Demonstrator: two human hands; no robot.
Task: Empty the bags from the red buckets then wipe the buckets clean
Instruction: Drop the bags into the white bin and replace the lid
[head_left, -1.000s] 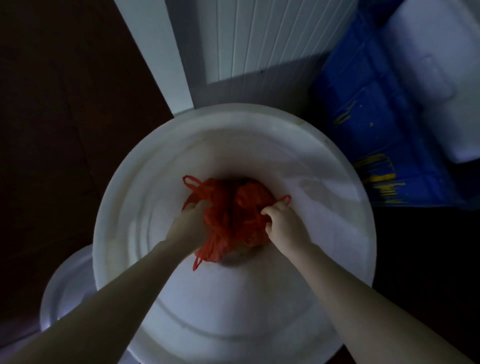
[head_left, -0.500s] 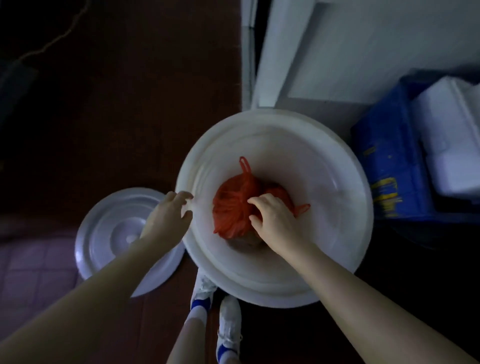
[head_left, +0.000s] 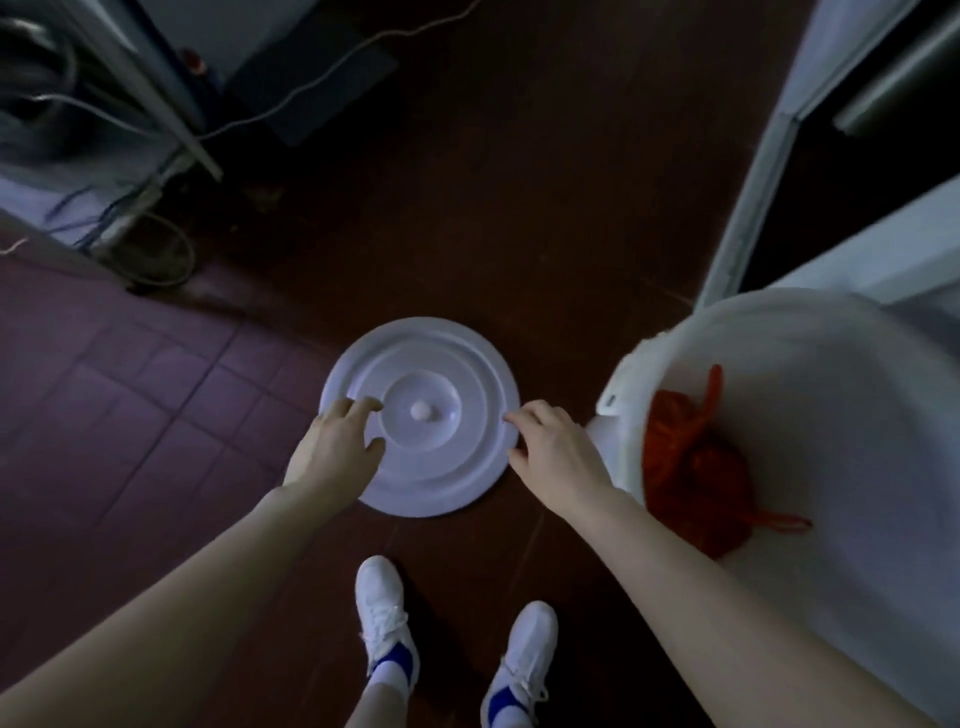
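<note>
Both hands reach down over a round white lid (head_left: 441, 470) that lies flat on the dark floor (head_left: 519, 234). The left hand (head_left: 335, 457) is over the left side of the lid. Its fingers are spread a little and its thumb sticks out, and it holds nothing. The right hand (head_left: 561, 457) is at the right edge of the lid. Its fingers are loose and a bit bent, with the tips right at the rim. I cannot tell if they touch the lid. A small round knob (head_left: 421, 410) sits in the middle of the lid, between the two hands.

Just to the right of the right hand stands a big white bucket (head_left: 831, 426). It is open at the top. A red bag (head_left: 691, 478) lies down inside it, all bunched up, with its thin handles sticking out. The bag is near the right arm, but neither hand touches it.

Below the hands are two white shoes (head_left: 382, 608) with blue on them, standing on the floor. Far past the left hand, some thin cables (head_left: 311, 78) run over the floor.
</note>
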